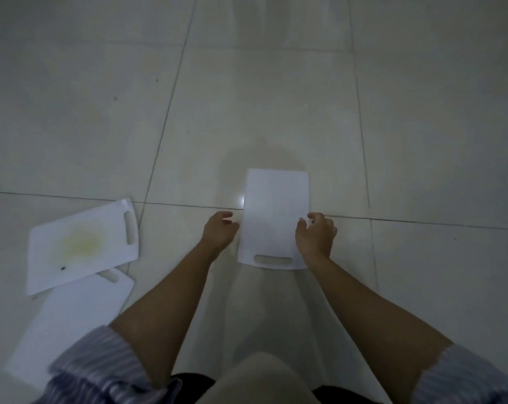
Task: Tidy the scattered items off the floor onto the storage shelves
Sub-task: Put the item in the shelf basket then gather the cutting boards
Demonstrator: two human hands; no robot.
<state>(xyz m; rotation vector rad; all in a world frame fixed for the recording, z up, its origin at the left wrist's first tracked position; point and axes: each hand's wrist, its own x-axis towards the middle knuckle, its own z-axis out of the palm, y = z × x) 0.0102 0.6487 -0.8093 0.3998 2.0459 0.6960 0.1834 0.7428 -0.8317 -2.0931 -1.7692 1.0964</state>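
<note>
White cutting board (pixel 273 217) lies flat on the tiled floor (pixel 276 97) across a grout line, its handle slot toward the person, with the left hand (pixel 219 230) at its left edge and the right hand (pixel 315 236) over its right edge. Each hand's grip is loosely curled and partly open, fingertips at or just beside the board's rim; whether they truly touch it I cannot tell. Toward the left edge of the floor lies a stained cutting board (pixel 82 246) with a yellowish patch, overlapping a third cutting board (pixel 72 319) that lies partly under a striped sleeve (pixel 101 371).
</note>
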